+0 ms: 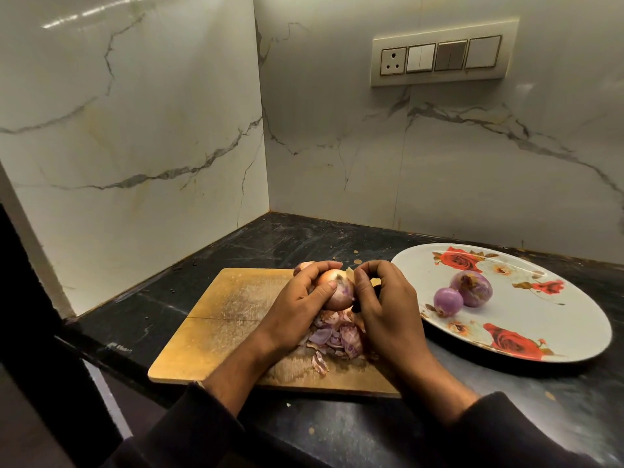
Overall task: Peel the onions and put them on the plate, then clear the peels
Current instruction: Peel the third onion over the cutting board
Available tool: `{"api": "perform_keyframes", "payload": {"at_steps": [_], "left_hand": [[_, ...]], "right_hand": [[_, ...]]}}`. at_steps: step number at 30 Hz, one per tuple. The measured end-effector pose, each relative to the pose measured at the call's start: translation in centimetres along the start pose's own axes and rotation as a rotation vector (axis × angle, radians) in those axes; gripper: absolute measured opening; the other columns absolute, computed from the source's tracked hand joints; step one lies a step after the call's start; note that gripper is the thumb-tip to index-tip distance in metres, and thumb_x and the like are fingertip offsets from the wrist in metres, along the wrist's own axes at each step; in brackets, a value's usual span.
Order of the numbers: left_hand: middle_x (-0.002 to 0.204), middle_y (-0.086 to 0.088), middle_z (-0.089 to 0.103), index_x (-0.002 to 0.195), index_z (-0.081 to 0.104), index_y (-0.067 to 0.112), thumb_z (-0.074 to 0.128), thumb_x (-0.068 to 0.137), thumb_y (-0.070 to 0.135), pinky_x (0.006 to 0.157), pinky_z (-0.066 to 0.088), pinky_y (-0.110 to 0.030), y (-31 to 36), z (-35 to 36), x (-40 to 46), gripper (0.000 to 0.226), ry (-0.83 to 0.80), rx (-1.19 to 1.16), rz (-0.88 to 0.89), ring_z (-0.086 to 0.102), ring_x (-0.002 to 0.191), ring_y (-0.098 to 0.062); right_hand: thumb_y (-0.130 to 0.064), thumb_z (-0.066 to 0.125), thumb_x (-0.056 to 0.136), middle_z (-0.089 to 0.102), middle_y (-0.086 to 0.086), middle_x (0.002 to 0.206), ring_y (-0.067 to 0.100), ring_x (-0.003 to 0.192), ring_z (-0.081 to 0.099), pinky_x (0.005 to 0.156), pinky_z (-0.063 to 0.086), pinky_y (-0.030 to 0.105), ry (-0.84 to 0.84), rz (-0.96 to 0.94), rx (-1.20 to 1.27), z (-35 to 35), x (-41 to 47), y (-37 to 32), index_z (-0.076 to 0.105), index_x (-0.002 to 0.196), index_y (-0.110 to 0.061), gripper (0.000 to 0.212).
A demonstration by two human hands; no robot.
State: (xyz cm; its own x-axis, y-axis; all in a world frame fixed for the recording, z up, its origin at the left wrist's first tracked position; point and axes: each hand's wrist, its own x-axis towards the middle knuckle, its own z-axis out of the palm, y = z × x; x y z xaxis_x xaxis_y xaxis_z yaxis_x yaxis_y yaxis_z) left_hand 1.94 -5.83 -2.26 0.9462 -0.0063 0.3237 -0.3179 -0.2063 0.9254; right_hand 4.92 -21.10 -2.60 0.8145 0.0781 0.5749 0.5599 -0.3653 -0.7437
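Left hand (297, 298) grips an onion (337, 290) above the peels (334, 336). Right hand (385, 298), fingers curled, pinches its skin. Two peeled onions (459, 292) sit on the plate (540, 298).

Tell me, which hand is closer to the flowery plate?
The right hand. It works at the onion over the cutting board, just beside the plate's near rim. The left hand grips the onion from the far side, farther from the plate.

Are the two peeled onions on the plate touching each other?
Touching. In the head view the smaller onion lies against the lower left side of the larger onion on the plate, with no gap visible between them.
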Motion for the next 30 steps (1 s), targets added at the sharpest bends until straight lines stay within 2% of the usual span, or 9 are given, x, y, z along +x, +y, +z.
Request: {"api": "perform_keyframes", "payload": {"at_steps": [3, 6, 8, 11, 20, 22, 25, 28, 30], "left_hand": [[0.128, -0.003, 0.06, 0.128, 0.06, 0.023, 0.049, 0.104, 0.019, 0.094, 0.058, -0.035, 0.01, -0.06, -0.02, 0.027, -0.001, 0.004, -0.004, 0.065, 0.114, -0.014], [0.127, -0.003, 0.061, 0.129, 0.06, 0.022, 0.048, 0.105, 0.018, 0.095, 0.057, -0.038, 0.01, -0.07, 0.01, 0.027, 0.002, 0.01, -0.005, 0.065, 0.114, -0.015], [0.126, -0.003, 0.061, 0.13, 0.06, 0.02, 0.049, 0.104, 0.016, 0.093, 0.057, -0.034, 0.03, -0.04, 0.02, 0.028, 0.003, 0.018, -0.002, 0.065, 0.112, -0.013], [0.125, -0.003, 0.061, 0.13, 0.059, 0.018, 0.049, 0.104, 0.014, 0.089, 0.057, -0.03, 0.08, 0.01, -0.03, 0.029, -0.007, 0.007, 0.0, 0.066, 0.11, -0.011], [0.131, -0.007, 0.056, 0.128, 0.058, 0.021, 0.041, 0.106, 0.011, 0.085, 0.056, -0.025, 0.22, 0.01, -0.15, 0.03, 0.003, -0.104, -0.028, 0.064, 0.115, -0.019], [0.131, -0.006, 0.055, 0.127, 0.058, 0.022, 0.04, 0.106, 0.011, 0.083, 0.056, -0.024, 0.31, 0.14, -0.13, 0.03, 0.008, -0.086, -0.023, 0.064, 0.113, -0.018], [0.125, -0.002, 0.06, 0.127, 0.058, 0.021, 0.038, 0.106, 0.011, 0.086, 0.057, -0.028, 0.35, 0.14, -0.09, 0.03, 0.049, -0.08, -0.009, 0.065, 0.109, -0.015], [0.127, -0.003, 0.06, 0.129, 0.059, 0.022, 0.04, 0.107, 0.015, 0.096, 0.057, -0.037, 0.08, 0.05, -0.02, 0.03, 0.065, -0.052, -0.007, 0.065, 0.112, -0.016], [0.131, -0.005, 0.057, 0.13, 0.059, 0.023, 0.042, 0.107, 0.018, 0.097, 0.056, -0.04, -0.03, 0.04, 0.0, 0.029, 0.056, -0.024, -0.01, 0.064, 0.115, -0.017]], "right_hand": [[-0.029, 0.067, 0.095, 0.062, -0.009, 0.093, 0.006, 0.083, 0.061, 0.066, 0.048, 0.017, -0.014, -0.029, -0.005, -0.13, -0.09, 0.03, 0.064, 0.095, -0.023, 0.007], [-0.022, 0.068, 0.095, 0.063, -0.006, 0.087, 0.01, 0.076, 0.062, 0.063, 0.051, 0.023, 0.035, -0.065, -0.068, -0.28, -0.09, 0.05, 0.065, 0.089, -0.02, 0.007], [-0.019, 0.067, 0.096, 0.063, -0.005, 0.085, 0.008, 0.075, 0.06, 0.062, 0.045, 0.015, 0.047, -0.071, -0.095, -0.27, -0.11, 0.07, 0.062, 0.086, -0.021, 0.011], [-0.021, 0.061, 0.1, 0.061, -0.007, 0.085, 0.004, 0.078, 0.057, 0.062, 0.041, 0.012, 0.053, -0.014, -0.09, -0.26, -0.03, 0.12, 0.06, 0.088, -0.023, 0.012], [-0.022, 0.056, 0.103, 0.063, -0.006, 0.084, 0.011, 0.074, 0.061, 0.057, 0.043, 0.023, 0.032, 0.166, -0.058, -0.88, 0.33, 0.66, 0.058, 0.094, -0.023, 0.009], [-0.016, 0.057, 0.102, 0.065, -0.008, 0.089, 0.01, 0.075, 0.064, 0.06, 0.05, 0.023, -0.013, 0.178, -0.047, -0.97, 0.22, 0.63, 0.06, 0.103, -0.024, 0.009], [-0.013, 0.055, 0.102, 0.069, -0.008, 0.097, 0.008, 0.085, 0.066, 0.069, 0.051, 0.02, -0.045, 0.099, -0.071, -0.72, 0.01, 0.48, 0.068, 0.112, -0.023, 0.02], [-0.021, 0.054, 0.103, 0.071, -0.006, 0.103, 0.01, 0.095, 0.067, 0.081, 0.055, 0.026, -0.064, 0.088, 0.04, -0.48, 0.06, 0.05, 0.07, 0.114, -0.022, 0.019], [-0.031, 0.06, 0.099, 0.07, -0.007, 0.103, 0.006, 0.095, 0.066, 0.081, 0.056, 0.026, -0.051, 0.052, 0.071, -0.41, 0.0, -0.21, 0.07, 0.113, -0.023, 0.018]]}}
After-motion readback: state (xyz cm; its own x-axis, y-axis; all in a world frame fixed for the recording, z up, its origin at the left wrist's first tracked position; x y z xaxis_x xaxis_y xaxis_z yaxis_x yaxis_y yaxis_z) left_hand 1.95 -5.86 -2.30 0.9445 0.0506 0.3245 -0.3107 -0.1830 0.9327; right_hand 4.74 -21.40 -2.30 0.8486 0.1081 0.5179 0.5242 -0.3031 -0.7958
